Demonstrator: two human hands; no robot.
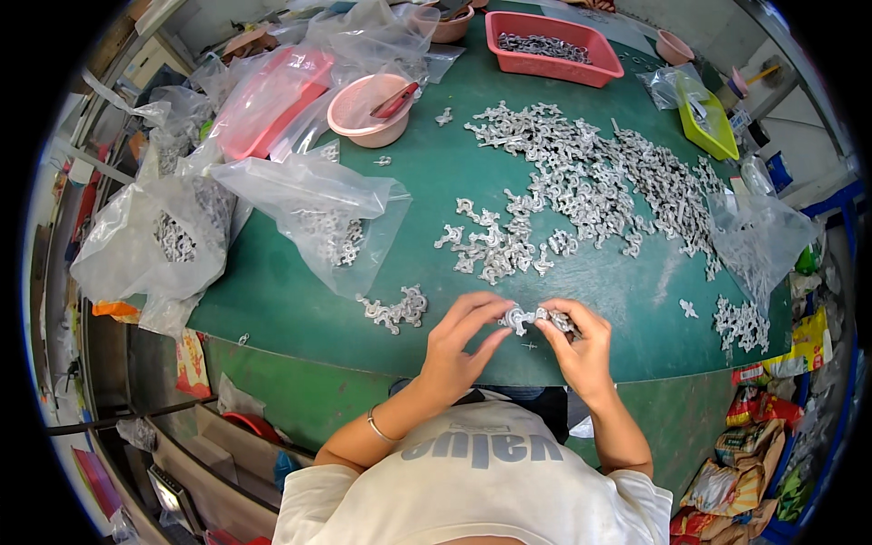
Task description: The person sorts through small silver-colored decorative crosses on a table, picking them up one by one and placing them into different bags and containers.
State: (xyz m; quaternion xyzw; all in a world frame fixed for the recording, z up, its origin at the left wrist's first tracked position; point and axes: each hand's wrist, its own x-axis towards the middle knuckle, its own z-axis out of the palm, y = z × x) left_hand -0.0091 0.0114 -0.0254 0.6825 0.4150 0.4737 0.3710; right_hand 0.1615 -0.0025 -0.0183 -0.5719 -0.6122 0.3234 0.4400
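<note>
While your left hand (459, 350) and right hand (586, 347) meet over the near edge of the green surface (654, 318), silver metal castings (519, 319) sit between them. Left fingers: thumb and index clamped on the castings' left end. Right fingers: clamped on the right end, partly hiding it; can't tell if it's one piece or several joined. Small casting cluster (397, 310) lies just beside your left hand. Big casting pile (581, 186) spreads beyond your hands; smaller right-hand heap (740, 325) near the surface's right edge. Clear plastic bag (304, 186) with castings, left; pink bowl (363, 138) behind it holds a red-handled tool (397, 101). Pink tray (545, 66) of parts, far side.
</note>
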